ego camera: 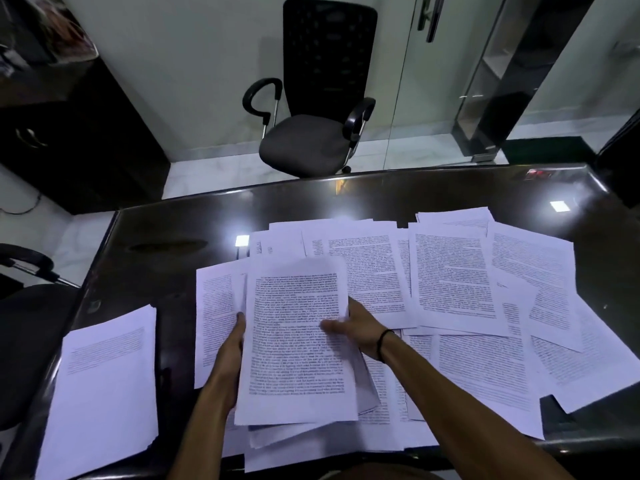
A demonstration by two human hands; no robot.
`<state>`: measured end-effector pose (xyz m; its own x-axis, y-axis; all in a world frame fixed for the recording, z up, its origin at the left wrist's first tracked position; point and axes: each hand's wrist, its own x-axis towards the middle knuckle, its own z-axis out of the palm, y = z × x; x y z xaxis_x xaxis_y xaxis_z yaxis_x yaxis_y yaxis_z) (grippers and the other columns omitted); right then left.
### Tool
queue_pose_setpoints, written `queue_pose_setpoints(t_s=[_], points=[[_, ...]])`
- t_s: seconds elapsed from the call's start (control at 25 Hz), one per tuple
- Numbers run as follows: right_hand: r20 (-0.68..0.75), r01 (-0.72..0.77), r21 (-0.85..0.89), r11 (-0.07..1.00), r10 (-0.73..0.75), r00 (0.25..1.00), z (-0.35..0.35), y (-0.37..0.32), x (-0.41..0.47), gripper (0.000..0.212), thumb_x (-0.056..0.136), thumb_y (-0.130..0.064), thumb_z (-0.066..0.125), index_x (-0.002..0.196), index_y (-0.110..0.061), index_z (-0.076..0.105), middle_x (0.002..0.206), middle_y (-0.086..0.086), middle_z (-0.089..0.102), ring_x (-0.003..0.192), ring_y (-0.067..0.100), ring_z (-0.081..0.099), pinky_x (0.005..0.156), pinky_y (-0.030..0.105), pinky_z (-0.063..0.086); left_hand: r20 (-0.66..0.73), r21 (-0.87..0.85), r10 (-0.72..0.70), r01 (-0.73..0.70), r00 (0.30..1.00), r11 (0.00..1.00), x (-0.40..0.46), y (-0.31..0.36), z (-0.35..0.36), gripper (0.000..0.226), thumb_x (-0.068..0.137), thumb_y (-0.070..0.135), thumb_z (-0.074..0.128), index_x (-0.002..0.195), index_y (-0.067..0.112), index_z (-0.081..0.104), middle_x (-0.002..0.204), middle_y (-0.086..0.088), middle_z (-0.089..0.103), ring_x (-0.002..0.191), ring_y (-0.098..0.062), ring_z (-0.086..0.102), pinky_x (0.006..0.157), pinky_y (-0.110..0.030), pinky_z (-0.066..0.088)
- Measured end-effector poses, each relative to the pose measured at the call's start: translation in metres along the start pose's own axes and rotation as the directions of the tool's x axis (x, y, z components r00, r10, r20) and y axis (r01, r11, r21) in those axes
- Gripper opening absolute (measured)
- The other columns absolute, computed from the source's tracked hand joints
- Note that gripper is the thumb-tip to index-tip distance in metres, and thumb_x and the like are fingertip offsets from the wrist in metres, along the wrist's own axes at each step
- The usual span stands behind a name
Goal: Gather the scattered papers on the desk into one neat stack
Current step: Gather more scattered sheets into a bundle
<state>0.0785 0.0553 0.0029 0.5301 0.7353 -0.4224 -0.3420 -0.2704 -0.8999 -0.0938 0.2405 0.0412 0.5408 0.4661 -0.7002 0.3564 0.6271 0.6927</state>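
Note:
I hold a loose bundle of printed sheets [294, 344] above the dark glossy desk [207, 216], near its front edge. My left hand [232, 344] grips the bundle's left edge, thumb on top. My right hand [356, 327] grips the right edge, thumb across the top page. A black band circles my right wrist. Several scattered printed pages [453, 275] overlap across the middle and right of the desk. A separate neat pile of sheets [104, 386] lies at the front left, apart from the rest.
A black office chair [311, 98] stands beyond the desk's far edge. Another chair [27, 327] sits at the left side. A dark cabinet [69, 133] is at the back left. Ceiling lights reflect in the desk top.

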Motion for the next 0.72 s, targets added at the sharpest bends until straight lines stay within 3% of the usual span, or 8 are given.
queue_pose_setpoints(t_s=[0.12,0.24,0.32,0.44,0.52,0.6,0.68,0.72], points=[[0.014,0.009,-0.044,0.999,-0.009,1.0,-0.006,-0.004,0.015,0.06,0.082,-0.01,0.078,0.135,-0.02,0.052,0.13,-0.003,0.065,0.117,0.012,0.063,0.102,0.033,0.051,0.024,0.122,0.059,-0.061,0.998,0.991,0.018,0.007,0.003,0.047,0.09,0.049,0.068,0.126,0.019,0.068,0.122,-0.012,0.072,0.106,-0.032,0.072,0.097,-0.051,0.053],[-0.005,0.021,-0.052,0.998,-0.021,1.0,-0.015,-0.008,0.036,0.064,0.08,-0.015,0.08,0.137,-0.02,0.051,0.132,-0.004,0.063,0.12,0.012,0.061,0.106,0.038,0.048,0.066,0.11,0.09,-0.097,0.994,0.989,0.036,0.019,0.012,0.046,0.09,0.044,0.067,0.13,0.02,0.065,0.124,-0.009,0.072,0.114,-0.032,0.068,0.106,-0.056,0.047],[-0.025,0.016,-0.064,0.998,-0.018,1.0,-0.022,-0.01,0.049,0.066,0.08,-0.019,0.081,0.138,-0.021,0.05,0.134,-0.005,0.062,0.121,0.011,0.06,0.108,0.041,0.046,0.061,0.101,0.07,-0.076,0.996,0.992,0.041,0.027,0.019,0.04,0.093,0.039,0.061,0.127,0.019,0.067,0.119,-0.008,0.074,0.11,-0.03,0.07,0.102,-0.052,0.049],[-0.017,-0.023,-0.089,0.996,0.021,1.0,-0.033,-0.011,0.07,0.069,0.078,-0.024,0.082,0.138,-0.023,0.05,0.134,-0.006,0.062,0.122,0.012,0.06,0.108,0.042,0.046,0.033,0.149,0.038,-0.042,0.999,0.988,0.067,0.031,0.022,0.022,0.097,0.025,0.059,0.114,0.017,0.071,0.108,-0.008,0.077,0.091,-0.025,0.075,0.083,-0.042,0.056],[0.004,-0.068,-0.119,0.991,0.069,0.998,-0.042,-0.01,0.084,0.064,0.076,-0.03,0.084,0.132,-0.022,0.055,0.129,-0.005,0.065,0.117,0.015,0.063,0.104,0.043,0.049,-0.043,0.241,0.051,-0.04,0.998,0.97,0.091,0.031,0.019,0.022,0.094,0.016,0.067,0.115,0.022,0.07,0.117,-0.009,0.075,0.098,-0.029,0.073,0.089,-0.048,0.057],[-0.177,-0.122,-0.335,0.934,0.065,0.982,-0.054,-0.016,0.097,0.058,0.07,-0.044,0.085,0.116,-0.022,0.059,0.124,-0.003,0.063,0.116,0.02,0.06,0.098,0.044,0.05,-0.101,0.264,0.088,-0.059,0.991,0.963,0.108,0.03,0.013,0.03,0.091,0.014,0.072,0.12,0.019,0.069,0.119,-0.011,0.073,0.103,-0.033,0.069,0.095,-0.051,0.054],[-0.525,-0.396,-0.606,0.69,0.027,0.851,-0.079,-0.019,0.105,0.074,0.062,-0.056,0.084,0.121,-0.028,0.05,0.137,-0.001,0.043,0.127,0.028,0.044,0.095,0.046,0.048,-0.191,0.264,0.111,-0.057,0.975,0.963,0.118,0.035,0.006,0.031,0.091,0.012,0.071,0.122,0.014,0.067,0.114,-0.01,0.073,0.1,-0.033,0.068,0.091,-0.046,0.054],[-0.637,-0.522,-0.603,0.603,0.028,0.77,-0.091,-0.021,0.105,0.087,0.059,-0.056,0.086,0.129,-0.029,0.042,0.143,0.002,0.032,0.13,0.033,0.037,0.094,0.051,0.047,-0.235,0.252,0.124,-0.062,0.964,0.966,0.122,0.038,0.001,0.027,0.092,0.009,0.07,0.119,0.012,0.067,0.111,-0.01,0.072,0.095,-0.031,0.068,0.089,-0.043,0.054]])
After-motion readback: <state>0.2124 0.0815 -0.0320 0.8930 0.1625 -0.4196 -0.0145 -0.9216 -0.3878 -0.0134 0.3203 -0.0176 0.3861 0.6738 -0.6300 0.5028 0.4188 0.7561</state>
